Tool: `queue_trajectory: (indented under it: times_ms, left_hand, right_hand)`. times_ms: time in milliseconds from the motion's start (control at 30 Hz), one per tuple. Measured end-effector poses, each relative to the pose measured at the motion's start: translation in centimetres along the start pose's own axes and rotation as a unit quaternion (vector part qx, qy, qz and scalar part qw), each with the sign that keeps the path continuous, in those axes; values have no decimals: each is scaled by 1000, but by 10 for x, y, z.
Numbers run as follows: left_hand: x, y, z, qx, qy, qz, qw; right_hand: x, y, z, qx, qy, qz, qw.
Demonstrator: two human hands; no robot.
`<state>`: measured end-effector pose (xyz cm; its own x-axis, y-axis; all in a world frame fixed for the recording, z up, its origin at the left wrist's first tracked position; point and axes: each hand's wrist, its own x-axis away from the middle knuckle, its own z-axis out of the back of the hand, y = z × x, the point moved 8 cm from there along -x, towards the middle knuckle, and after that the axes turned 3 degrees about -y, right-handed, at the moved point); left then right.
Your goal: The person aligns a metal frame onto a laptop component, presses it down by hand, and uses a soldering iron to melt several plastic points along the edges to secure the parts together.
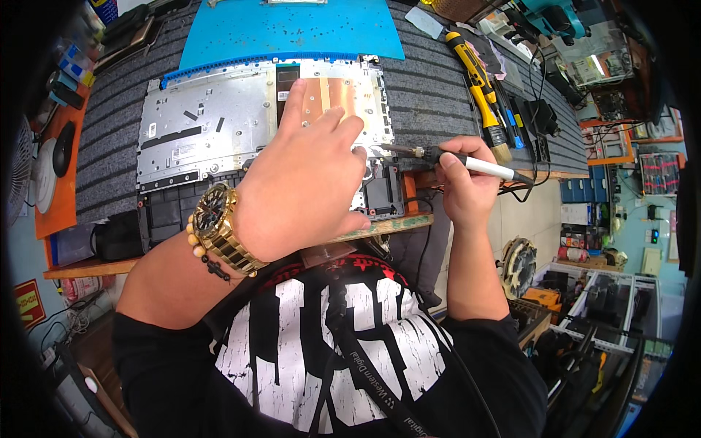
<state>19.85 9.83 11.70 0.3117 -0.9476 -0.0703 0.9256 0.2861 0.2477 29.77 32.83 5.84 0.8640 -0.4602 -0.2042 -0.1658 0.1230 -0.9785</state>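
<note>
A laptop's palm-rest and keyboard chassis point(201, 120) lies on the bench, its silver metal inside facing up, with a copper-coloured sheet point(334, 98) right of its middle. My left hand point(310, 157) rests flat on the chassis, fingers stretched toward the copper sheet, and hides the part beneath. My right hand point(467, 175) is wrapped round a soldering iron point(488, 167) with a white and black handle. Its metal tip points left and meets the chassis's right side near my left fingers. Whether the tip touches anything cannot be made out.
A blue mat point(288, 33) with dark specks lies behind the chassis. To the right are a yellow-black screwdriver point(471, 69), a brush point(498, 139) and blue-handled tools point(515, 128). The iron's black cable point(522, 191) hangs at the bench edge. A fan point(20, 164) stands far left.
</note>
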Motion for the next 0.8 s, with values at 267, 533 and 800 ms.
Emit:
queue_trajectory:
  times_ms: [267,533,800]
  left_hand:
    - [-1,0,-1,-3,1,-2,1000]
    - [-1,0,-1,2,6,0,1000]
    - [-1,1,1,0,8,-3,1000]
  right_hand:
    - [2,-1,-2,12,-11,8,1000]
    - [3,-1,-2,35,-14,1,999]
    - [4,-7,-4,77,-8,34,996]
